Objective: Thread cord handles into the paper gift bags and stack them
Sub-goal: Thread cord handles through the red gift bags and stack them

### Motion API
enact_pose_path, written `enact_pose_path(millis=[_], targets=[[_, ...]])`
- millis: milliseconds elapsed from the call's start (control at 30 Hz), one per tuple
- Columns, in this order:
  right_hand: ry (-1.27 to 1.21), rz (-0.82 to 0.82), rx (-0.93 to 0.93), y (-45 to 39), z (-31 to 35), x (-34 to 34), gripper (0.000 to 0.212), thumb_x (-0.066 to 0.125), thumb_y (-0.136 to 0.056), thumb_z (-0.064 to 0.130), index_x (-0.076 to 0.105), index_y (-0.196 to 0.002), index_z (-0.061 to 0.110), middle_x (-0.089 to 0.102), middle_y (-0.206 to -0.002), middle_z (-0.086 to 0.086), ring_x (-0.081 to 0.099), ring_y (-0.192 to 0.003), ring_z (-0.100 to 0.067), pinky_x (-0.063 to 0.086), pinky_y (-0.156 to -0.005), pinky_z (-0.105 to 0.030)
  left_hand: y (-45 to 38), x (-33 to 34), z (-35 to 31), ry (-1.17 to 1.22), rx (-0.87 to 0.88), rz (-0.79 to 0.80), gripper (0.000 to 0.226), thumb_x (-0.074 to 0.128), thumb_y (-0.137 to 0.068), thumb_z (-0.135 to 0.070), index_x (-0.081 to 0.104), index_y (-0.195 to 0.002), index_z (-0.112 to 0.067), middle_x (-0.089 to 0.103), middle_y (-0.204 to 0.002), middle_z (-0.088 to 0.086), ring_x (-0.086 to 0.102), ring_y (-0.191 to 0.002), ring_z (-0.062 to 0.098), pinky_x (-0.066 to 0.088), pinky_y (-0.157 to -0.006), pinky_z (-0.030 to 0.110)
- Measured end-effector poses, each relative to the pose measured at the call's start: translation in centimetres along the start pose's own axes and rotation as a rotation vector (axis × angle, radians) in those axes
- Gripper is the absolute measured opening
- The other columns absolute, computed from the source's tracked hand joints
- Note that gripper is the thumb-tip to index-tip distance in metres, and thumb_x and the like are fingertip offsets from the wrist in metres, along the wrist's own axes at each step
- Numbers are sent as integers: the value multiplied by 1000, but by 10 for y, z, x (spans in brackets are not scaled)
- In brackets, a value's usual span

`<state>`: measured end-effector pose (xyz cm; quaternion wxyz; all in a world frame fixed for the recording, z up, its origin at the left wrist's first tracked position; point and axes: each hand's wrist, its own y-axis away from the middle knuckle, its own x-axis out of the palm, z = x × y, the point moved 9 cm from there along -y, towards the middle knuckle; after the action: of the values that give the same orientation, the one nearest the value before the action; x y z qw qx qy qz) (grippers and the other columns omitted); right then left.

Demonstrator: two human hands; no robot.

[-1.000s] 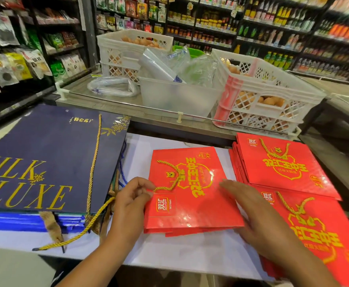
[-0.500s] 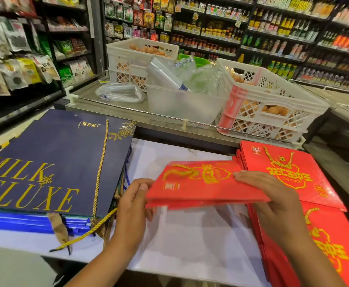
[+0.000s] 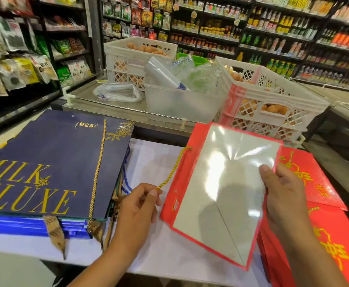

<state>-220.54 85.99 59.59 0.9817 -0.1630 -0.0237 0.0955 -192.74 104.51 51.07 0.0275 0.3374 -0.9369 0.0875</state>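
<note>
A flat red paper gift bag (image 3: 217, 195) is held up over the white table (image 3: 152, 162), turned so its glossy white inner face shows. My right hand (image 3: 281, 195) grips its right edge, thumb on the white face. My left hand (image 3: 136, 210) pinches the end of a gold cord handle (image 3: 172, 170) that runs up to the bag's top left corner. Under and behind my right hand lies a stack of red bags (image 3: 324, 235) with gold print.
A pile of dark blue bags (image 3: 45, 162) with gold lettering and cords fills the table's left side. Behind the table stand a clear plastic tub (image 3: 179, 102) and white crates of eggs (image 3: 272, 100). Shop shelves surround the area.
The red bag has been lifted off the table and flipped over to show its white inside. My left hand has left the bag's edge and now pinches the gold cord.
</note>
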Motion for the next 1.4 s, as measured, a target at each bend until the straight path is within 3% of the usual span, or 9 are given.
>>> enact_pose_path(millis=[67,200,300,400,500,633,767,1000,1400], targets=[[30,20,105,-6,-21,6,42,72,-93,42,63,-99,2,65,-91,-21,58,-81,-30,46,-74,-50,1,1,-1,9,-6,-5,24,51,-106,-8,70,-90,-8,61,-72,8,49,-55,14,41,-51,22],[253,71,149,-18,-47,20,12,64,-96,23,70,-103,17,74,-88,-18,67,-75,-31,59,-79,-57,3,3,0,5,-16,7,23,53,-105,-8,70,-89,-7,59,-67,4,48,-51,8,39,-49,19],[415,69,180,-26,-53,32,51,69,-95,13,53,-140,31,64,-77,-1,59,-64,-19,50,-66,-35,4,9,-1,-81,-15,70,23,56,-104,-12,71,-87,-11,63,-66,-2,52,-53,5,41,-52,16],[662,199,180,-26,-58,52,76,73,-92,16,35,-155,32,62,-117,1,64,-104,-20,51,-90,-37,3,13,-1,-149,-19,101,23,61,-102,-10,74,-86,-17,74,-78,-1,68,-69,12,54,-63,26],[900,284,-38,-4,-37,76,72,75,-89,17,43,-152,28,48,-145,1,50,-132,-23,41,-110,-36,0,12,4,-188,-11,109,23,66,-98,-9,74,-84,-25,75,-83,4,71,-79,24,57,-75,42],[709,520,-289,52,4,130,61,68,-90,5,53,-139,39,48,-133,23,59,-103,-5,44,-89,-15,1,15,5,-199,-7,128,20,69,-97,-12,74,-85,-27,74,-82,4,69,-78,25,57,-72,39],[666,851,-245,106,-16,172,68,54,-98,11,34,-154,44,45,-148,27,50,-124,9,37,-109,-12,2,17,-1,-226,36,138,23,70,-96,-6,74,-86,-28,74,-82,1,70,-77,25,56,-73,39],[632,523,-230,84,-31,146,13,67,-99,26,74,-103,36,65,-93,26,64,-92,2,47,-77,-10,3,12,4,-185,-32,113,13,73,-95,-14,73,-90,-26,75,-90,-1,73,-81,20,63,-73,40],[446,80,58,52,-59,82,22,66,-99,13,73,-94,33,69,-84,20,61,-74,-2,45,-68,-13,2,7,4,-129,-91,39,12,65,-100,-11,72,-91,-16,72,-86,-7,64,-67,3,50,-55,17]])
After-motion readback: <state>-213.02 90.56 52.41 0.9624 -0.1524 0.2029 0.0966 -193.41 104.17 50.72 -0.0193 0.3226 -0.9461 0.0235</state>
